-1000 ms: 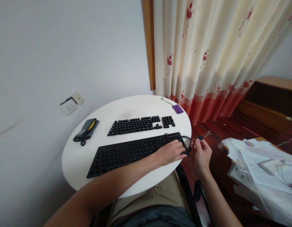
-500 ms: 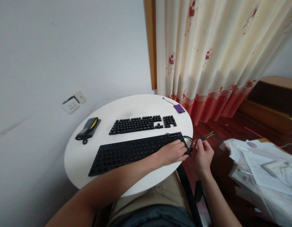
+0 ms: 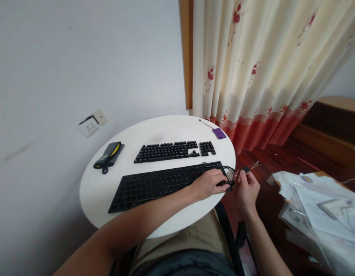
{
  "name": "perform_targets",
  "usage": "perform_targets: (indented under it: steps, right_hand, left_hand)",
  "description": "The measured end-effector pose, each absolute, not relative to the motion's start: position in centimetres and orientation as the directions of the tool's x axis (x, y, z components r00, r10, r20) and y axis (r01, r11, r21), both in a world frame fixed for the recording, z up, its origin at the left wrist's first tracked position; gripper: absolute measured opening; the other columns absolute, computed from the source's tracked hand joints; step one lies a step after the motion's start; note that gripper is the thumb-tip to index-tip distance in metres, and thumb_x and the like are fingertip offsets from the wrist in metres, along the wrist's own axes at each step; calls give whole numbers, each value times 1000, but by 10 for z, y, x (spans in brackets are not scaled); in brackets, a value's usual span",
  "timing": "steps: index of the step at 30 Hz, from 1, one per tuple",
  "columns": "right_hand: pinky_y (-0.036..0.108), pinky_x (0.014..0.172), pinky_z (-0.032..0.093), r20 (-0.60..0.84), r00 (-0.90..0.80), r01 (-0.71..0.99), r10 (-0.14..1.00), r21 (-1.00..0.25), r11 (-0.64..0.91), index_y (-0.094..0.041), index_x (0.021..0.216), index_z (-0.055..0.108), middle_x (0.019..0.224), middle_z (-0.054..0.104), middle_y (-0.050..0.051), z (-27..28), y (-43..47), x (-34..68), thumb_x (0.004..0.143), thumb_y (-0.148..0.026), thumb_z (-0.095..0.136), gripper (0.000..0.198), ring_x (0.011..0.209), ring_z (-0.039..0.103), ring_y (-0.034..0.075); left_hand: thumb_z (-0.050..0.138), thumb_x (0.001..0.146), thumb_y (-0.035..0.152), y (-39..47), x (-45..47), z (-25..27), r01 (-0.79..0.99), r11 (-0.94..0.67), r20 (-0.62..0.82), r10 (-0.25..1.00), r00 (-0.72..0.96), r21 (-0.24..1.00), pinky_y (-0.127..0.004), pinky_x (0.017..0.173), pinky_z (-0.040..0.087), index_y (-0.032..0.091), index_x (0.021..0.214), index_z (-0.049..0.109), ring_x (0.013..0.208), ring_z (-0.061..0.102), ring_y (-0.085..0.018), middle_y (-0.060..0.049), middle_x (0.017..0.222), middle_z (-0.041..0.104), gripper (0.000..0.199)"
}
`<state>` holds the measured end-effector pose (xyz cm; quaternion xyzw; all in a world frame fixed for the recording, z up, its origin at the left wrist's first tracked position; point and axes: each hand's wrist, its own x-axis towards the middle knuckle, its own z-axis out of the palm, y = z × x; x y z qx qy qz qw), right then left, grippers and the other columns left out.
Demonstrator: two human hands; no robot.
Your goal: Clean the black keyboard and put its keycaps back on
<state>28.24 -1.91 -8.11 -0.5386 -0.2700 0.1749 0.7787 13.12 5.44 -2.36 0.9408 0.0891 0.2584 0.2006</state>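
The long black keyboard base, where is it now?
In the head view's lower middle, the long black keyboard base lies on the round white table, this side of the black keycaps, its right end under the left hand.

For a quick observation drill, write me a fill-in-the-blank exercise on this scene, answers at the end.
1. The hand resting on the black keyboard base is the wearer's ____ hand.
2. The right hand holds a small dark piece just beyond the round table's ____ edge, as the wearer sees it.
3. The loose keycaps lie on a tabletop colored ____.
4. The bright stripe on the dark pouch is ____.

Missing words: left; right; white; yellow.
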Motion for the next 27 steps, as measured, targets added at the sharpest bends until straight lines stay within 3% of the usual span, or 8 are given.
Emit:
perform_targets:
  steps: [3, 7, 13, 18, 27]
  right_hand:
    - [25, 58, 37, 223, 782, 4, 583, -936, 352, -17, 73, 59, 67, 57, -2, -80, -20, 283, 87, -49, 66, 35, 59, 48, 11]
    - [25, 59, 37, 221, 764, -19, 606, -931, 364, -17, 73, 60, 66, 57, -2, -77, -21, 283, 87, -47, 66, 34, 60, 48, 12]
    - [26, 60, 38, 204, 769, -31, 606, -935, 354, -18, 71, 57, 66, 58, -2, -73, -22, 281, 86, -47, 67, 34, 61, 49, 13]
    - [27, 61, 37, 209, 750, -31, 627, -937, 349, -18, 70, 57, 65, 57, -1, -68, -25, 279, 87, -45, 66, 33, 61, 48, 13]
    - [27, 60, 37, 202, 750, -15, 630, -947, 321, -18, 72, 59, 66, 57, -1, -68, -25, 281, 87, -47, 66, 33, 61, 48, 14]
  left_hand:
    - [63, 93, 34, 65, 126, -8, 100, -846, 506, 403, 763, 524, -30, 86, 51, 16, 101, 72, 91, 64, -17, -7, 96, 70, 21]
    - [73, 85, 31, 104, 127, 13, 325, -777, 492, 604, 627, 540, -36, 89, 49, 20, 104, 72, 90, 63, -19, -4, 97, 74, 22]
    - [80, 78, 33, 152, 149, 6, 566, -720, 327, 690, 645, 401, -41, 93, 43, 26, 87, 78, 100, 57, -24, -3, 98, 71, 12]
    - [85, 69, 42, 158, 161, -7, 649, -656, 321, 754, 572, 384, -47, 91, 39, 28, 80, 79, 110, 47, -30, -6, 111, 60, 19]
    - [81, 71, 52, 163, 161, -12, 707, -598, 274, 802, 531, 378, -46, 91, 36, 31, 79, 79, 111, 43, -30, -6, 111, 55, 23]
